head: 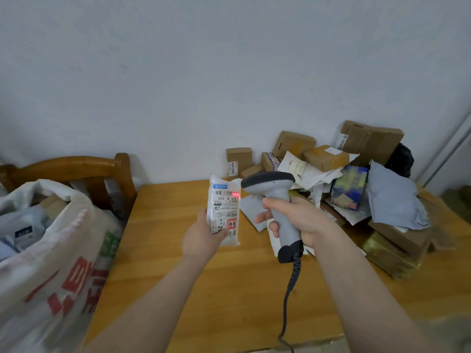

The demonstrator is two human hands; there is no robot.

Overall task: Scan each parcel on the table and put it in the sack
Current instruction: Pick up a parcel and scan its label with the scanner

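Two bare forearms reach out from the bottom edge over the wooden counter (204, 289). The left hand (201, 238) has its grip closed round the lower end of a small white plastic-wrapped parcel (224, 210), the thumb lying across the front of its printed label and the fingers hidden behind it. The parcel is held upright above the counter with the label facing the camera. The right hand (303, 220) grips the handle of a grey scanner (277, 200), fingers wrapped tightly round it and the forefinger on the front of the handle. The scanner's head points left at the parcel, just beside its upper right edge. A red light (235, 194) falls on the barcode at the top of the label. A dark coiled cable (290, 289) hangs from the scanner's base down past the counter's near edge. At the left stands an open white sack (51, 263) with red lettering and several packages inside, in front of a wooden chair (76, 169). A pile of parcels (356, 179), made up of cardboard boxes and soft mailing bags, lies at the far right of the counter against the white wall (229, 72).
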